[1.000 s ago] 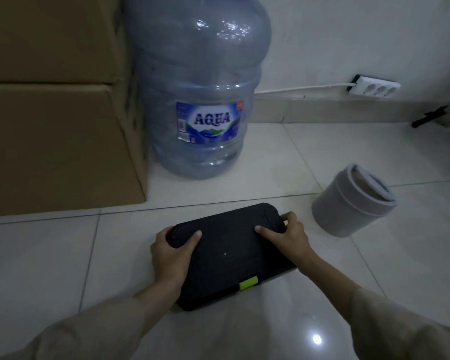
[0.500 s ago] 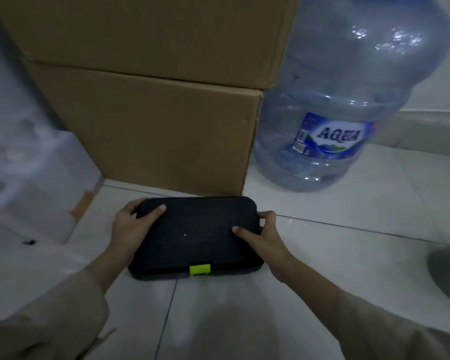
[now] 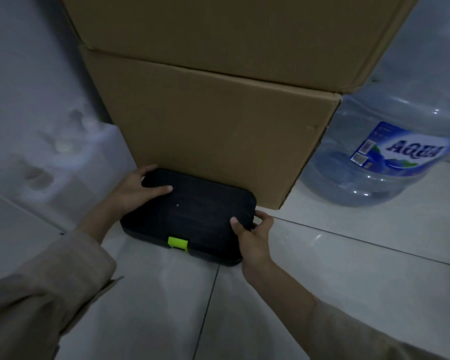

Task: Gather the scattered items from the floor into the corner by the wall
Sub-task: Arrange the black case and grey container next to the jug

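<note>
Head view: both hands, left hand (image 3: pixel 133 189) and right hand (image 3: pixel 253 236), grip flat black case (image 3: pixel 192 211) with green latch (image 3: pixel 177 242).

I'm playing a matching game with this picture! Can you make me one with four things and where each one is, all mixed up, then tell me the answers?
Things:
1. black case
2. water jug
3. green latch
4. upper cardboard box

Places:
A. stacked on the lower cardboard box
B. on the case's near edge
C. held at both ends, left hand and right hand
D. right of the boxes

Pairs: 1-C, 2-D, 3-B, 4-A
</note>
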Demonstrator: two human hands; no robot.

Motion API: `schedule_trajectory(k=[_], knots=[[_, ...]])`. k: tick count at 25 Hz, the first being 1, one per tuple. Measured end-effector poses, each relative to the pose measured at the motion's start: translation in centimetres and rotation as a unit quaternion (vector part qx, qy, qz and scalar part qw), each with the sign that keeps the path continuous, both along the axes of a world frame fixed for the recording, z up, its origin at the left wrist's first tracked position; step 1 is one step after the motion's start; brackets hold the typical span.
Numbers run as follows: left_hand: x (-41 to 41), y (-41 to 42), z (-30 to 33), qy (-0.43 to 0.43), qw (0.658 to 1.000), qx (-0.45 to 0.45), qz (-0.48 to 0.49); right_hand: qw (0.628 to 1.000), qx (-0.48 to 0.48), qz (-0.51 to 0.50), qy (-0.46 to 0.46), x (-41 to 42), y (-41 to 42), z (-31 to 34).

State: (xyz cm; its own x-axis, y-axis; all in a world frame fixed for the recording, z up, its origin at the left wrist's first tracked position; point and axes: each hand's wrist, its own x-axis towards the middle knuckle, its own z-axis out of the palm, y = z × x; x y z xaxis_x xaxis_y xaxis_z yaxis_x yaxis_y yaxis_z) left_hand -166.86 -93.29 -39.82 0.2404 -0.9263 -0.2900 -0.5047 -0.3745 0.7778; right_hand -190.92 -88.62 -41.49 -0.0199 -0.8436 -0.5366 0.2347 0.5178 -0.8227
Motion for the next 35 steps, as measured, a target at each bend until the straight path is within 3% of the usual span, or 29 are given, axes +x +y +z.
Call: schedule_trajectory(k=[3, 8, 16, 19, 22, 25, 27, 30, 35], knots=[[-2.5, 1.6, -0.6, -0.155, 0.982, -0.105, -0.023, 1.000, -0.002, 0.003, 0.008, 0.5, -0.1, -0.1], [-10.5, 7.2, -2.3, -0.346, 0.919, -0.070, -0.175, 1.000, -0.020, 0.014, 0.011, 2.4, -0.4, 0.0], [-8.4, 6.2, -1.8, -0.334, 0.918, -0.003, -0.213, 0.992, -0.005, 0.130, 0.001, 1.0, -0.1, 0.9], [-10.0, 5.9, -1.3, -0.345, 0.924, -0.010, -0.165, 0.971, -0.017, 0.222, 0.085, -2.0, 0.7, 2.0], [-13.6, 5.5, -0.6, -0.317, 0.928, -0.119, -0.156, 0.964, -0.058, 0.229, 0.121, -6.1, 1.8, 2.4], [-20.1, 4.8, 0.8, -0.199, 0.924, -0.193, -0.262, 0.973, -0.113, 0.101, 0.174, -13.3, 3.0, 2.5], [-25.0, 4.4, 1.5, -0.143, 0.911, -0.216, -0.321, 0.957, -0.139, -0.019, 0.255, -18.9, 4.4, 2.7], [-32.8, 4.7, 3.0, -0.078, 0.888, -0.246, -0.381, 0.884, -0.205, -0.133, 0.398, -27.0, 7.2, 4.1], [-43.8, 6.2, 6.1, 0.060, 0.860, -0.255, -0.437, 0.750, -0.239, -0.205, 0.582, -36.6, 11.6, 7.1]])
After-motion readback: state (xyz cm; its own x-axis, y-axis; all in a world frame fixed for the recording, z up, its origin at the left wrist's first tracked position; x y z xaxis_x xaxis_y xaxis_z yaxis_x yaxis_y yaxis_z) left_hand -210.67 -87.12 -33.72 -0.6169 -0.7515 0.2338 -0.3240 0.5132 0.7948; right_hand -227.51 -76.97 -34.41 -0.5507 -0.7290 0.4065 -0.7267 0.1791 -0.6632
